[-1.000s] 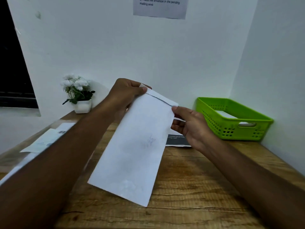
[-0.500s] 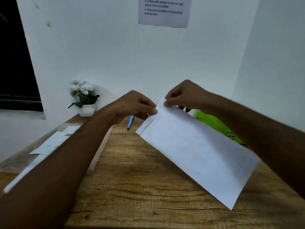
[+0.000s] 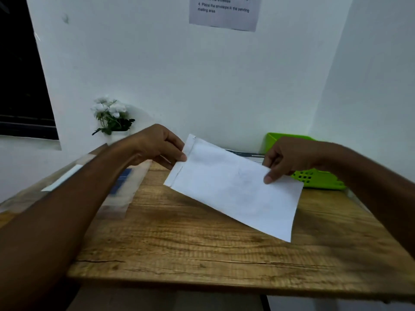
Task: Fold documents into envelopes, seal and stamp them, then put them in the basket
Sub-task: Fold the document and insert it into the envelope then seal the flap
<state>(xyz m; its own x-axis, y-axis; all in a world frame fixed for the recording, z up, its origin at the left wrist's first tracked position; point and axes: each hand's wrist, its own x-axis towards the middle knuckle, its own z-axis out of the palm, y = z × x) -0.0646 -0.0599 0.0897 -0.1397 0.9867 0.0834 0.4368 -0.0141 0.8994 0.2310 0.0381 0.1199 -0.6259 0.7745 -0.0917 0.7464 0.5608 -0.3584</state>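
A long white envelope (image 3: 233,187) hangs tilted above the wooden table (image 3: 190,250), its flap end to the left and its far end dipping toward the right. My left hand (image 3: 157,147) pinches the flap end between thumb and fingers. My right hand (image 3: 289,157) grips the envelope's upper edge near its middle, thumb on the front face. The green plastic basket (image 3: 314,178) stands at the back right corner, partly hidden behind my right hand and the envelope.
A small white pot of white flowers (image 3: 111,117) stands at the back left by the wall. Blurred papers and a clear sleeve (image 3: 116,189) lie along the table's left side. A dark-printed sheet (image 3: 249,154) lies behind the envelope. An instruction sheet (image 3: 224,12) hangs on the wall.
The envelope has swung from nearly lengthwise to lying across, flap end left. My right hand has slid from the flap corner along the upper edge to the middle. The view has dipped slightly.
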